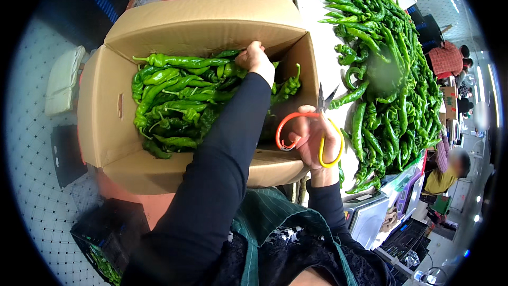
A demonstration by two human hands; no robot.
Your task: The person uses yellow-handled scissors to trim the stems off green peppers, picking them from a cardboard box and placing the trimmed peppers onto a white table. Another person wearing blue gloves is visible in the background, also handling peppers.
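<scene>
My left hand reaches into an open cardboard box, its fingers curled closed beside the long green peppers near the far wall. What those fingers hold, if anything, is hidden. In my right hand is a pair of scissors with one orange-red and one yellow handle loop. Its blades point away from me and stand slightly apart, at the box's right edge. A curved green pepper on the table lies close to the scissor tips.
A big heap of green peppers covers the white table at right. Near its front end stands a metal-topped scale. A black crate with peppers is at lower left; a pale block-shaped container sits left. Other people are far right.
</scene>
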